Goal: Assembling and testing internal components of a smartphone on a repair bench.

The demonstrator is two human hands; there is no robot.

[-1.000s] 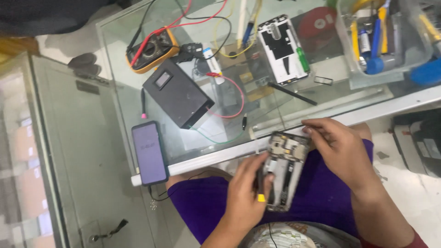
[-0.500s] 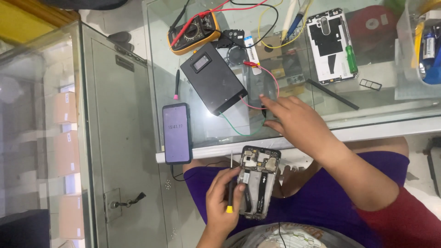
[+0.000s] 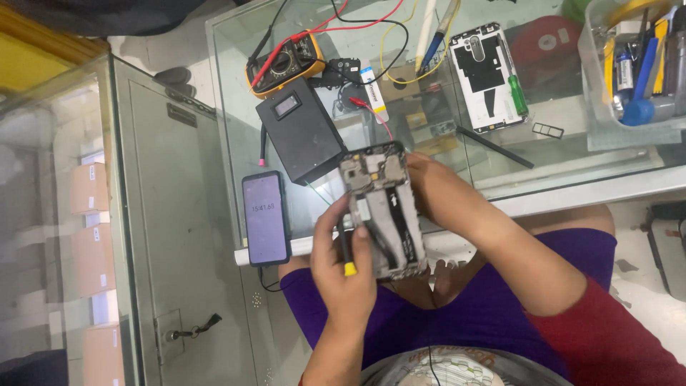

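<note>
An opened phone (image 3: 382,207) with its back cover off, circuit boards and battery showing, is held over the glass counter's front edge. My right hand (image 3: 446,196) grips its upper right side. My left hand (image 3: 350,268) supports the lower left side and also holds a small screwdriver (image 3: 346,251) with a black shaft and yellow end against the phone.
On the glass counter (image 3: 572,143) lie a black power supply box (image 3: 300,129), an orange multimeter (image 3: 284,61) with red and black leads, a lit phone (image 3: 266,218), a white phone back frame (image 3: 488,75), a green screwdriver (image 3: 516,89) and a clear tool bin (image 3: 632,64). A metal cabinet (image 3: 164,236) stands left.
My right hand came back from the counter and took hold of the opened phone. The phone rose from my lap up to the counter's edge.
</note>
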